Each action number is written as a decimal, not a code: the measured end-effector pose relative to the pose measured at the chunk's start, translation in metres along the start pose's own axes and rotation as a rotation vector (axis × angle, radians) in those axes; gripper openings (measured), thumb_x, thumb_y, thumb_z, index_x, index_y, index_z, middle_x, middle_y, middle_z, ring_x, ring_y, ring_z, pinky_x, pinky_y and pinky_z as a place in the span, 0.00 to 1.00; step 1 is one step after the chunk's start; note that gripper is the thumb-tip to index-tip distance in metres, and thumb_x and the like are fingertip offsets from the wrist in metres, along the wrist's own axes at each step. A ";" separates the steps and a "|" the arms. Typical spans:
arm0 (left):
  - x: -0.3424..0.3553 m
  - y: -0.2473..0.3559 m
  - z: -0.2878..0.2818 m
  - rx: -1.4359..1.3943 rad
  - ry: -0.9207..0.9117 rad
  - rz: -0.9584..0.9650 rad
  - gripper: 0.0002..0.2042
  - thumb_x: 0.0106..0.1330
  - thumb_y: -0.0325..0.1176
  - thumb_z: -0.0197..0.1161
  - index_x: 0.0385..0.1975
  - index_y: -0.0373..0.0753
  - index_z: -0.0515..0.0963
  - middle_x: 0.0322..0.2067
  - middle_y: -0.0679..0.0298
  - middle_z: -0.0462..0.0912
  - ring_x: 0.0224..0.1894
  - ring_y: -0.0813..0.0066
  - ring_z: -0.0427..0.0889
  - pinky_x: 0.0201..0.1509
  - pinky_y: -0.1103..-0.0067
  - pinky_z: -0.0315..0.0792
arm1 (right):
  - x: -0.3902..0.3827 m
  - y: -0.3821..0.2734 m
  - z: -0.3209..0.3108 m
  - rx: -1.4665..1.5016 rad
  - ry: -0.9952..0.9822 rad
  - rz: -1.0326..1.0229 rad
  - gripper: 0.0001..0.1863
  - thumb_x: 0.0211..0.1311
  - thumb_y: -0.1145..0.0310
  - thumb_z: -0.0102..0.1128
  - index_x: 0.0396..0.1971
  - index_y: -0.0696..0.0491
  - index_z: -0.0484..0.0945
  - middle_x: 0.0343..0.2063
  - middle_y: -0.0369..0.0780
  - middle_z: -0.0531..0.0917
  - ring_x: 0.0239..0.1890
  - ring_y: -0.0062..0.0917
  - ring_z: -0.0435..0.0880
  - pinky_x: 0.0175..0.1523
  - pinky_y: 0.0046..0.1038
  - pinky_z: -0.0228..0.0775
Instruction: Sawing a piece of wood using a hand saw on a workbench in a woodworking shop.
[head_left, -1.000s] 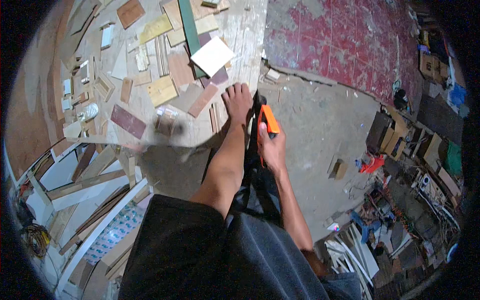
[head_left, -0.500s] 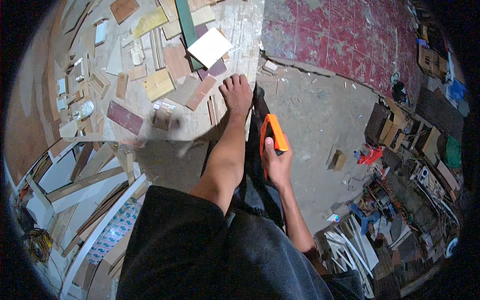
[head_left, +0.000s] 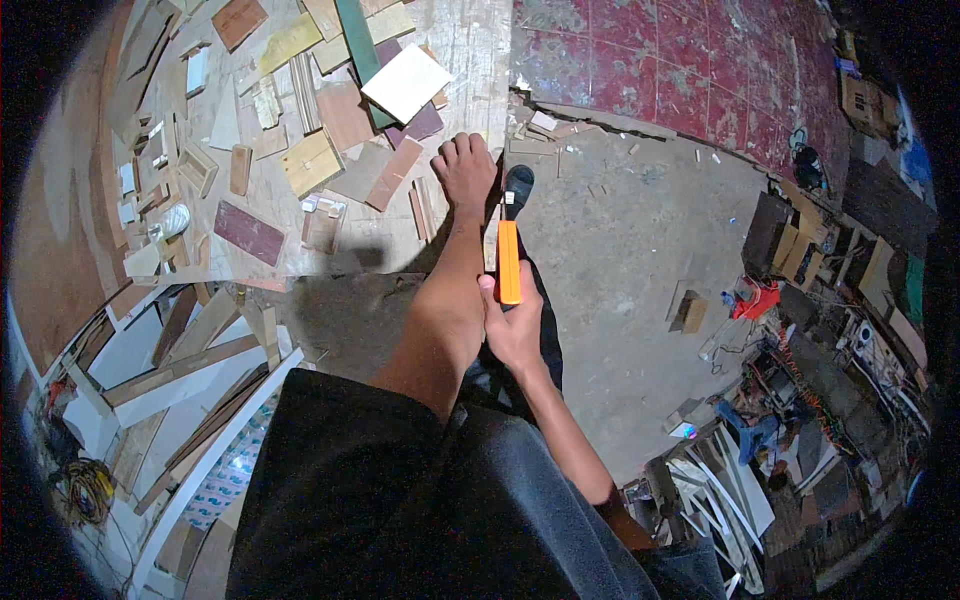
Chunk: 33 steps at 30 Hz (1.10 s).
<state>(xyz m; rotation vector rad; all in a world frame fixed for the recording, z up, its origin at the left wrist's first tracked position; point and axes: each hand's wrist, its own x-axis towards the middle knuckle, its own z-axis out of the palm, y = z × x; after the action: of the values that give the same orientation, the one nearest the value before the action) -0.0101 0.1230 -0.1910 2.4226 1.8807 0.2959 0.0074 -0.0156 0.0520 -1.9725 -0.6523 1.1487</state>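
Observation:
My left hand (head_left: 467, 175) rests palm down on the pale wooden tabletop (head_left: 478, 70), close to its right edge. Its fingers point away from me and lie slightly apart. In my right hand (head_left: 515, 325) is a handsaw (head_left: 509, 262), gripped by its orange handle just off the table's edge. The saw appears edge-on, so its blade shows only as a thin dark line beside the tabletop. A narrow strip of wood (head_left: 419, 208) and a reddish-brown board (head_left: 393, 172) lie left of my left hand. Beyond the fingers is a white rectangular panel (head_left: 408, 83).
Wood offcuts, among them a yellow block (head_left: 313, 165) and a maroon piece (head_left: 250, 232), cover the table's left. Boards (head_left: 180, 370) are stacked below it. My dark shoe (head_left: 518, 188) stands on the concrete floor (head_left: 620, 260). A red bag-like item (head_left: 757, 299) lies among clutter at right.
The saw has swung from tilted to nearly upright and edge-on, and my right hand has shifted left, nearer the table. My left hand stays on the tabletop. The whole view has shifted slightly.

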 end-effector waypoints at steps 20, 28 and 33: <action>-0.005 0.018 -0.009 -0.063 0.023 -0.026 0.05 0.62 0.34 0.60 0.35 0.43 0.75 0.38 0.62 0.74 0.44 0.60 0.72 0.46 0.62 0.63 | 0.047 0.041 -0.019 0.098 0.027 0.078 0.14 0.72 0.63 0.59 0.44 0.60 0.74 0.31 0.36 0.77 0.35 0.20 0.73 0.45 0.27 0.69; 0.006 0.000 -0.006 -0.018 0.036 -0.048 0.07 0.59 0.36 0.62 0.33 0.44 0.75 0.36 0.63 0.74 0.42 0.60 0.72 0.43 0.61 0.62 | 0.036 0.038 -0.009 0.090 -0.038 0.056 0.13 0.72 0.65 0.59 0.45 0.60 0.73 0.31 0.37 0.75 0.36 0.21 0.72 0.46 0.27 0.69; -0.006 0.005 -0.006 -0.039 0.046 -0.047 0.06 0.59 0.35 0.62 0.31 0.44 0.74 0.35 0.63 0.73 0.41 0.59 0.72 0.43 0.61 0.61 | 0.019 0.038 -0.013 0.098 0.009 0.014 0.14 0.72 0.63 0.60 0.44 0.60 0.74 0.32 0.37 0.76 0.36 0.21 0.72 0.45 0.27 0.69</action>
<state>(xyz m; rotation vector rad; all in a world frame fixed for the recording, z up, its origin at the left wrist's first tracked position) -0.0079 0.1158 -0.1853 2.3625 1.9284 0.3854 0.0298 -0.0289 0.0158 -1.9010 -0.5674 1.1582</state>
